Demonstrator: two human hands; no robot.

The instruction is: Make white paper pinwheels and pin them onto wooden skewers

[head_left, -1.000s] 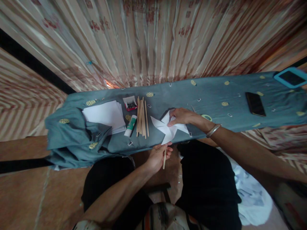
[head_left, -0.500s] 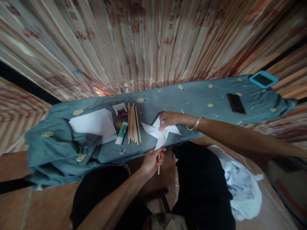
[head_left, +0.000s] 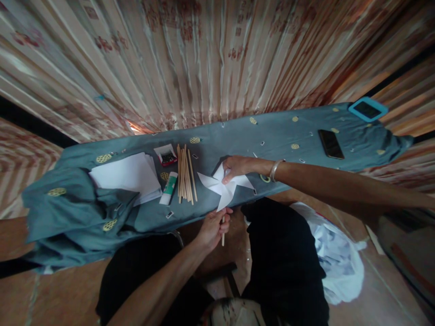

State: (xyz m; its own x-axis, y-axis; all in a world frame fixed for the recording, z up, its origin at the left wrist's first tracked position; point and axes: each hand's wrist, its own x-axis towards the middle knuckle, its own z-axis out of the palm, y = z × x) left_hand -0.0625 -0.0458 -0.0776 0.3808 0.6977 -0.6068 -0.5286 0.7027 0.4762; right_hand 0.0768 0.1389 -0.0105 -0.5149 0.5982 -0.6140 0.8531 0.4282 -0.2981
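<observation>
A white paper pinwheel [head_left: 224,192] with pointed blades is held over the front part of the cloth-covered table. My left hand [head_left: 212,228] is closed around a thin wooden stick [head_left: 223,237], whose lower end pokes out below the fingers; the pinwheel hides its upper part. My right hand [head_left: 234,167], with a bangle at the wrist, has thumb and fingers closed on the pinwheel near its centre. Partly under the right wrist lie scissors [head_left: 264,178] with pale green handles.
Left of the pinwheel are a bundle of wooden sticks [head_left: 185,176], a glue stick [head_left: 169,188], a small open box of dark bits [head_left: 166,156] and stacked white paper [head_left: 125,179]. A phone [head_left: 331,144] and a blue-framed device [head_left: 368,109] lie right. A white plastic bag [head_left: 343,267] stands on the floor.
The whole view has shifted slightly, so things sit a little further left. Both hands keep the same hold on the stick and the pinwheel.
</observation>
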